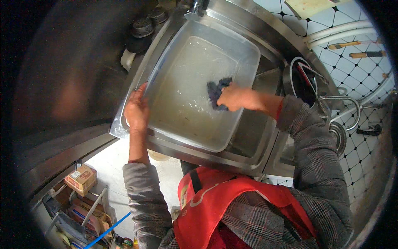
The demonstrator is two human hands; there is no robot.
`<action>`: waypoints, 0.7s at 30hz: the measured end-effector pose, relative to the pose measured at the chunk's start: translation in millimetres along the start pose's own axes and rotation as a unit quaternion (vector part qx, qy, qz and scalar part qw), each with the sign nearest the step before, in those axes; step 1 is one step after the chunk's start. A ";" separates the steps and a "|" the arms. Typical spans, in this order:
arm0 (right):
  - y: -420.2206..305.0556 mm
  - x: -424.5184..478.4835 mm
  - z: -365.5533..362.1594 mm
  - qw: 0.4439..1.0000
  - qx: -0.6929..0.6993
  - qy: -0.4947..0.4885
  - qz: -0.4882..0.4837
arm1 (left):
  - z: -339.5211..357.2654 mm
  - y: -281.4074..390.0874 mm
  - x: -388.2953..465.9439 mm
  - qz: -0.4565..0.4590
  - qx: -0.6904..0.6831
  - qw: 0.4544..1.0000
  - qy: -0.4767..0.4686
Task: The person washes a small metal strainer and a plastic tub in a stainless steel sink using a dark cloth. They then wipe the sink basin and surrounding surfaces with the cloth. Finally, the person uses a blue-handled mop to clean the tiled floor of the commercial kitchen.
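Observation:
A large translucent plastic tub [186, 77] with shallow, cloudy liquid in it rests tilted over a stainless steel sink [267, 84]. My right hand [234, 97] is closed around a dark, crumpled cloth or scrubbing pad [215, 90] inside the tub, near its right wall; the hand is slightly blurred. At the left rim of the tub, my left hand [136, 109] grips the edge, its fingers partly hidden by the rim. Small dark bits lie on the tub's bottom towards me.
A faucet [195, 9] stands at the sink's far edge. Dark round containers [143, 28] are beyond the left rim. On the right are a round metal pot [303, 77] and hanging utensils [367, 54]. A carton [81, 180] sits on a rack at lower left, near a blue stick [108, 230].

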State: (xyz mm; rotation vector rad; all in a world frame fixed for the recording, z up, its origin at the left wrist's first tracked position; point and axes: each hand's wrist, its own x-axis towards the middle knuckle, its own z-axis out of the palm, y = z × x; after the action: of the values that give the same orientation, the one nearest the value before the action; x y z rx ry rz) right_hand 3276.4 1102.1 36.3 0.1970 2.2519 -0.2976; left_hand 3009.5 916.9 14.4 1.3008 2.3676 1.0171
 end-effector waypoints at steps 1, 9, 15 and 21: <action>-11.7 6.3 1.8 0.999 0.014 -0.009 -0.029 | -1.7 -0.2 -2.4 0.002 -0.001 1.000 0.010; -91.6 47.2 13.8 0.981 0.145 -0.046 -0.117 | -5.4 5.6 -3.9 0.005 0.006 1.000 0.017; -80.3 45.0 -25.0 0.872 0.473 0.100 -0.084 | -5.3 -4.8 -4.4 0.016 0.010 1.000 0.010; 27.0 52.5 -7.4 0.841 0.511 0.123 0.130 | -25.2 11.2 -8.5 0.030 -0.078 0.994 0.068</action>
State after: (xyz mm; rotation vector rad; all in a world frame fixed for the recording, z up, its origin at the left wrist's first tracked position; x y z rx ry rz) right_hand 3243.9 1132.2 -3.4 1.1375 2.0381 -1.3700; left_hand 3008.4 902.5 39.4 1.2897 2.3025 1.3182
